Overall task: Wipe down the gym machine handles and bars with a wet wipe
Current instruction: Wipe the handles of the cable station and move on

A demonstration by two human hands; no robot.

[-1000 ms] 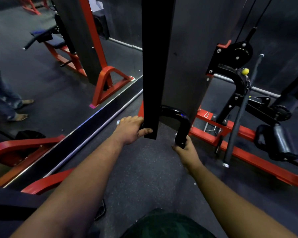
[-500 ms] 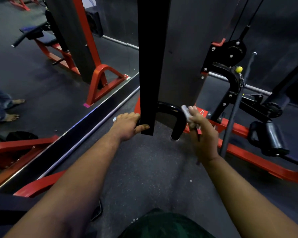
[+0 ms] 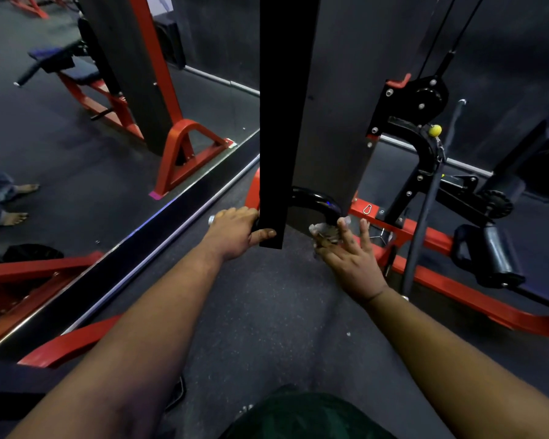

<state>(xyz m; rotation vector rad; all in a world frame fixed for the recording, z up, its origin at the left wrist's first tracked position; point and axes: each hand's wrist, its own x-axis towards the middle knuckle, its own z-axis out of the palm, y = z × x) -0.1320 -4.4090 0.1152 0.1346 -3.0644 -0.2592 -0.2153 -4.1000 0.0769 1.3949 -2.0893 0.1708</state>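
The wipe (image 3: 324, 231) is a soft, limp wad, pressed against the curved black handle (image 3: 314, 201) by the right hand (image 3: 352, 258), its fingers (image 3: 346, 229) spread straight. The handle looks rigid and glossy, likely slick; the wipe is best wrapped round it. The left hand (image 3: 235, 231) grips the handle's other end behind the black post (image 3: 282, 122).

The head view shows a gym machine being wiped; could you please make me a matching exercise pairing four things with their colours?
Things:
1. curved handle
2. wipe
3. knob
4. base frame

Colours:
A. red
B. glossy black
C. yellow
D. whitish

Pairs: 1-B, 2-D, 3-C, 4-A
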